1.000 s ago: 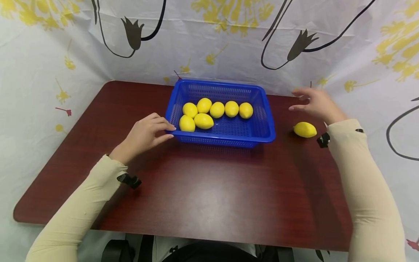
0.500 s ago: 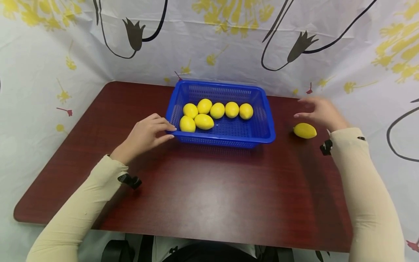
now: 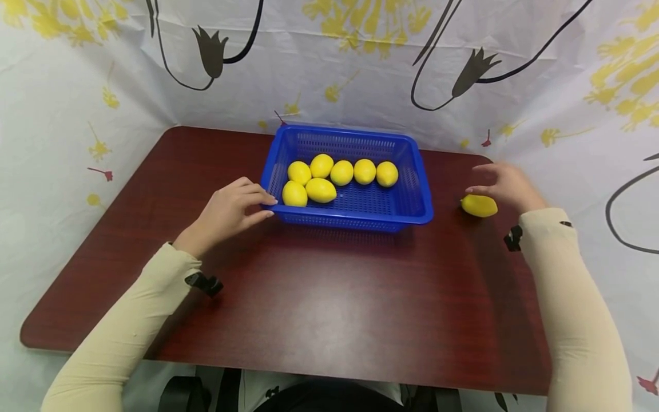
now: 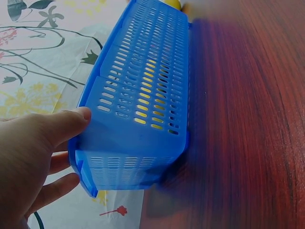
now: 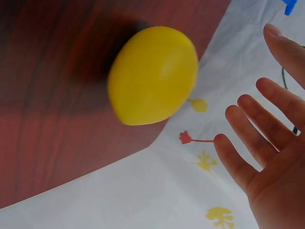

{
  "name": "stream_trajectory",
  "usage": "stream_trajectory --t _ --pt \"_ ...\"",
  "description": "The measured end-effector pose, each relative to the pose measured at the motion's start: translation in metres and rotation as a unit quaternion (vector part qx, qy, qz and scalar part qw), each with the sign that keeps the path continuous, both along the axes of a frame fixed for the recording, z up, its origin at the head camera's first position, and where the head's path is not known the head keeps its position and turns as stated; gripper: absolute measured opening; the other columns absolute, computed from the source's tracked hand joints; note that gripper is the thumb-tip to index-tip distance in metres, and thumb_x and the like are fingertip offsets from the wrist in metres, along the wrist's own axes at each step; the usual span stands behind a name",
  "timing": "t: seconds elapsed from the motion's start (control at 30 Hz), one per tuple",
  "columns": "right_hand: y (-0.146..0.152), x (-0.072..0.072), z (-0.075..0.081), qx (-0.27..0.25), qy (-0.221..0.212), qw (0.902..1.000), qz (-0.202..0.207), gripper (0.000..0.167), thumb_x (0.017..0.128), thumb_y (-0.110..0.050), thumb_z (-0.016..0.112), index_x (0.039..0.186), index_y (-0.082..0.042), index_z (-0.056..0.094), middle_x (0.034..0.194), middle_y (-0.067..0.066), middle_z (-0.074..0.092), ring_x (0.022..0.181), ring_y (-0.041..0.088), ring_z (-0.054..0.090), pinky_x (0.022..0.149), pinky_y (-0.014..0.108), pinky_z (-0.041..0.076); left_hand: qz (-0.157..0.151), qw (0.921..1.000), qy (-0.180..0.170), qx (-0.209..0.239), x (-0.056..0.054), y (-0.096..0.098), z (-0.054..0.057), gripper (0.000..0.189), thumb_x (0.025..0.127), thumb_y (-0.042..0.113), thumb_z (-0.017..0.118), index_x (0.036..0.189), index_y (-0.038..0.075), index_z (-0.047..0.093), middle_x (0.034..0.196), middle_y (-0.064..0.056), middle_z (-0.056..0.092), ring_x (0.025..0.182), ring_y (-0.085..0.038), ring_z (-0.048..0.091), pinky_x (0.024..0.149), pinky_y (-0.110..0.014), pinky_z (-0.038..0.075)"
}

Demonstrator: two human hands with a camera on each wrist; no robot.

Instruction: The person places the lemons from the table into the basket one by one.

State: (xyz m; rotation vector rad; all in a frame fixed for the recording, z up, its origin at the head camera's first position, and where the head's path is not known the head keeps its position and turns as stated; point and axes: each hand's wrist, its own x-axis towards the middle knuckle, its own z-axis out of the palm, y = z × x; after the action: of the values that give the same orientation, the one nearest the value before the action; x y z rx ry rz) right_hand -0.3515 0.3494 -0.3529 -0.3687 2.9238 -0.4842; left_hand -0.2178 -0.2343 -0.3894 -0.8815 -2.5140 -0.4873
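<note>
A blue plastic basket (image 3: pixel 350 214) with slotted walls stands toward the back of the table, several yellow lemons (image 3: pixel 342 173) inside it. My left hand (image 3: pixel 226 209) holds the basket's near left corner, thumb on the outer wall and fingers at the rim; the left wrist view shows the thumb (image 4: pixel 71 125) against the blue wall. One more lemon (image 3: pixel 479 206) lies on the table right of the basket. Over it hovers my right hand (image 3: pixel 507 186), fingers spread and holding nothing. In the right wrist view the fingers (image 5: pixel 252 136) are apart from that lemon (image 5: pixel 155 76).
The dark red wooden table (image 3: pixel 329 309) runs from my body back to a white patterned cloth (image 3: pixel 329 68) hung behind it. More cloth lies beyond the table's right edge, close to the right hand. Small black cameras (image 3: pixel 203 283) sit on both wrists.
My right hand has lowered and come nearer over the lone lemon, now overlapping its upper edge in the head view. The left hand and basket have stayed in place.
</note>
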Motion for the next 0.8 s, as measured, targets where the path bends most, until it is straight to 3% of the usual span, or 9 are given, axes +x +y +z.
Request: stream_trajectory --t 0.4,0.8 --pt "0.017 0.0 -0.022 0.01 -0.009 0.9999 0.0 0.073 0.09 -0.043 0.071 0.143 0.0 0.047 0.143 0.032 0.047 0.13 0.051 0.04 0.102 0.068 0.036 0.001 1.0 0.002 0.001 -0.001 -0.001 -0.001 0.026 0.083 0.032 0.08 0.105 0.019 0.077 0.101 0.002 0.075 0.092 -0.016 0.057 0.073 -0.034 0.056" --pt "0.025 0.004 -0.035 0.012 -0.035 0.9993 0.003 0.077 0.09 -0.043 0.07 0.145 0.004 0.043 0.146 0.034 0.042 0.134 0.052 0.036 0.105 0.068 0.033 -0.001 1.0 0.002 0.001 -0.001 -0.001 -0.001 0.026 0.082 0.032 0.081 0.104 0.019 0.077 0.1 0.003 0.075 0.092 -0.017 0.057 0.073 -0.034 0.056"
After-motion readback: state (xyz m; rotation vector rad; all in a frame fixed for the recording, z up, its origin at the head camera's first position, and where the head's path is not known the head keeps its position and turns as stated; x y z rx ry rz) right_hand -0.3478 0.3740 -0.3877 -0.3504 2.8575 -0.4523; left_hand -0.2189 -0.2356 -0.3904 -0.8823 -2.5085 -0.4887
